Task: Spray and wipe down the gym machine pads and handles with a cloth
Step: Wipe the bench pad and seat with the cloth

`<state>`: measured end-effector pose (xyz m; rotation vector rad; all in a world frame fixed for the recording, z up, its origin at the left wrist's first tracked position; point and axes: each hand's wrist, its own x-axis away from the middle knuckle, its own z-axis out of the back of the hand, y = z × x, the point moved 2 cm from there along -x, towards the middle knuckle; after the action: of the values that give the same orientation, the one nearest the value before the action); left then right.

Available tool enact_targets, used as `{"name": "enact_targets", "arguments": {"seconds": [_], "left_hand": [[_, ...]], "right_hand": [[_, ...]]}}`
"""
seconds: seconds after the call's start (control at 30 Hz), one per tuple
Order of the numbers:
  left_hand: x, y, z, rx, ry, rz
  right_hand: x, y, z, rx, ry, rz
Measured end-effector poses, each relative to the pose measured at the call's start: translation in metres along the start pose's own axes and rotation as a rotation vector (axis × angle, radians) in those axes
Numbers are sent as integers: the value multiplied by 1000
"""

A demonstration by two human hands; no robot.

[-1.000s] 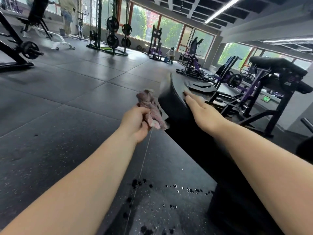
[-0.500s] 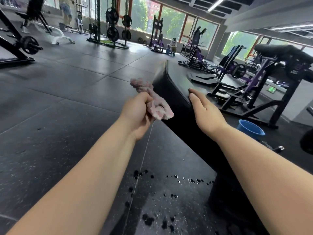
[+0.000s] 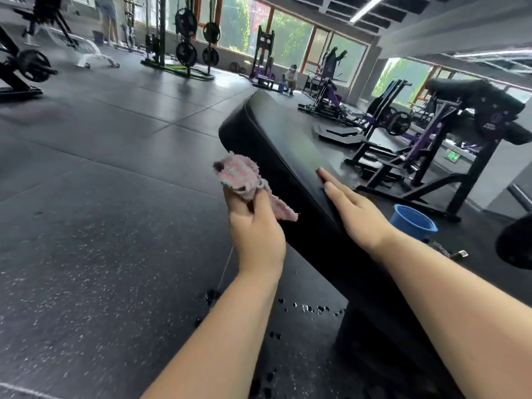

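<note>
Head view: our left hand [image 3: 253, 226] grips fuzzy pink cloth [image 3: 244, 182]; right hand [image 3: 357, 214] rests flat, fingers straight, on smooth black pad [image 3: 282, 139].

The pad [image 3: 288, 145] is glossy black. Just left of the pad, the cloth [image 3: 244, 180] is pink with paler, whitish stripes. The floor [image 3: 86, 254] around the pad is dark grey, flecked with small white speckles, and near the pad's base it carries black wet spots [image 3: 312, 309]. Right of the pad is a bright blue bucket [image 3: 411, 221]. Beyond the pad, a machine frame [image 3: 483, 168] is purple and black, and the window frames [image 3: 309, 50] are orange-red.
</note>
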<state>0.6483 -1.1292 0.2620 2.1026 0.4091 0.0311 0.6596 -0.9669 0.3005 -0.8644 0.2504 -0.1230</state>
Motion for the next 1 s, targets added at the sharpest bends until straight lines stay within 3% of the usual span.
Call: {"name": "enact_targets", "arguments": {"seconds": [0.2,0.37,0.5,0.6,0.7,0.87,1.0], "left_hand": [[34,-42,-8,-25,10,92],[65,-58,14,-305,-373,190],[54,-33,48,-537,-321,156],[49,-16,64,-764,-408,108],[51,-1,68,-793,-452,92],[33,8,62,-886,-261,-57],[2,32,41,-806,-89,-163]], "right_hand": [[-3,12,0,-22,28,45],[0,15,0,3,96,66],[6,17,-2,35,227,72],[19,16,-5,73,276,103],[32,16,-5,53,308,55],[37,10,-5,104,261,2],[29,-6,-12,168,324,-56]]}}
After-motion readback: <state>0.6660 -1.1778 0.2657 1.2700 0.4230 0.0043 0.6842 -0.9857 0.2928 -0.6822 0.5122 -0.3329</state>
